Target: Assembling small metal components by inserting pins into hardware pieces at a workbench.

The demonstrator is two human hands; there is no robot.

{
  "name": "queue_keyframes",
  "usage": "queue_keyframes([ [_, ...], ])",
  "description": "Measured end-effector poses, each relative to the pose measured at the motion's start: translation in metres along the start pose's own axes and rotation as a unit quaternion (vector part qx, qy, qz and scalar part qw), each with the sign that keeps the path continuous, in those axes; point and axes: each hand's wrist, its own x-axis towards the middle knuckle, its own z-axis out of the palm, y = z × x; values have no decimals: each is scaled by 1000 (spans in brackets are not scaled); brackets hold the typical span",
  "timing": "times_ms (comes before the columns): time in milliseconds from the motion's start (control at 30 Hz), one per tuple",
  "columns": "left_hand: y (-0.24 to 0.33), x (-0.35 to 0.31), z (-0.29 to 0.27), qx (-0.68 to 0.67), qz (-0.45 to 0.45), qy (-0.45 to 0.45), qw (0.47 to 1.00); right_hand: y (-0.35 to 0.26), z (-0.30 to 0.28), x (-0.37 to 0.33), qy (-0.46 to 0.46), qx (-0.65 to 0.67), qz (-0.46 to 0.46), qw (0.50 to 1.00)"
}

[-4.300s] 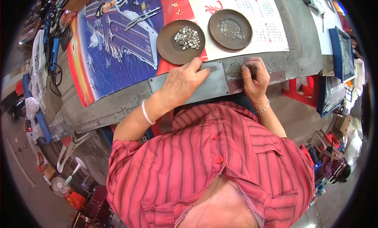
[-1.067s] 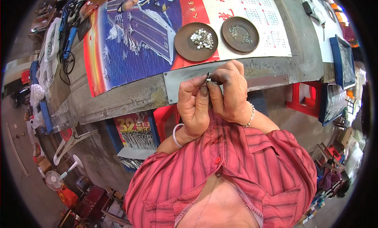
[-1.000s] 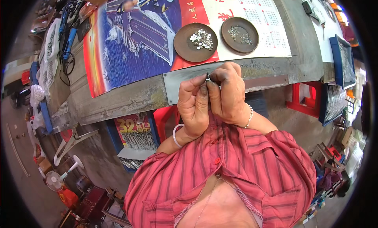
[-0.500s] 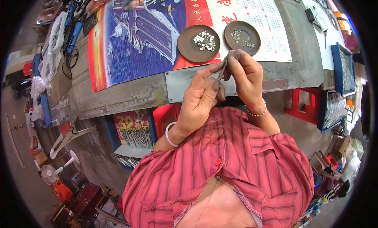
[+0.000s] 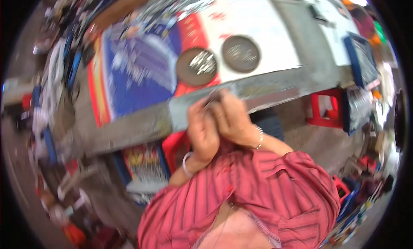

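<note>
My left hand (image 5: 203, 130) and my right hand (image 5: 233, 118) meet at the near edge of the table, both closed with fingers bent inward. Between their fingertips is a slender dark metal piece (image 5: 211, 101), badly smeared by motion; its shape shows better in the earlier head view. Just beyond the hands stands a round brown dish (image 5: 184, 72) holding a heap of small shiny silvery bits (image 5: 203, 62). To its right, a second brown dish (image 5: 253, 64) carries thin, small metal parts (image 5: 241, 53). Beneath my hands, a grey metal plate (image 5: 180, 112) covers part of the table edge.
A printed calendar sheet (image 5: 142, 72) lies under the dishes. Long silvery pieces (image 5: 178, 3) are heaped at the back. Below the table are a blue crate (image 5: 122, 168) with metal pieces and, farther right, a red stool (image 5: 316, 115). A blue tray (image 5: 353, 55) sits at the right.
The whole view has shifted and tilted, blurring it. My hands have drawn closer together, the right one folding in against the left. The silvery heap at the back has come into view.
</note>
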Motion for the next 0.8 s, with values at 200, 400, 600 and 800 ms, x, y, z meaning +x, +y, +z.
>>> queue_keyframes([
  [200,8,1,2,-146,-165,-35,975,6,-35,17,28,219,81,972],
  [400,-6,-14,7,-25,6,-51,998,-7,-49,2,24,136,-22,990],
  [600,12,-34,-7,45,96,-28,994,-32,-31,-16,18,-70,17,997],
  [800,18,-55,0,-26,115,-6,993,-37,-38,-42,10,-36,-15,999],
])
